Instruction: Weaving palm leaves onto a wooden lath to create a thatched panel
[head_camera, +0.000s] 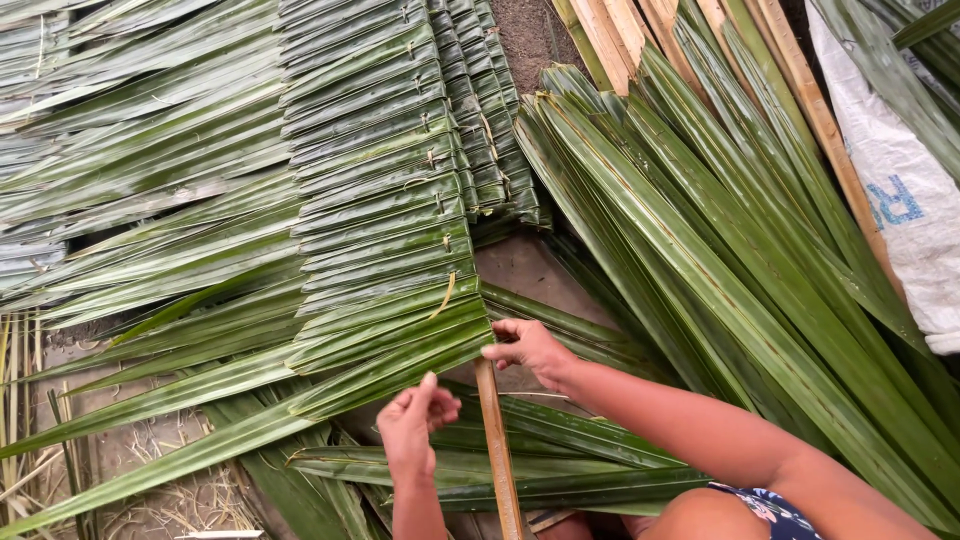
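A panel of folded green palm leaves (380, 200) lies stitched along a wooden slat (498, 450) that runs toward me. My right hand (528, 348) pinches the folded edge of the nearest leaf (330, 375) where it wraps over the slat. Just left of the slat, my left hand (415, 420) has its fingers closed at the leaf's lower edge; whether it holds anything I cannot tell. The leaf's long blade trails off to the lower left.
A thick pile of loose long palm leaves (720, 260) lies at the right. Pale wooden slats (640, 30) lean at the top right beside a white woven sack (900, 190). More leaves (520, 475) lie under my arms. Bare ground with dry straw (150, 470) shows at the lower left.
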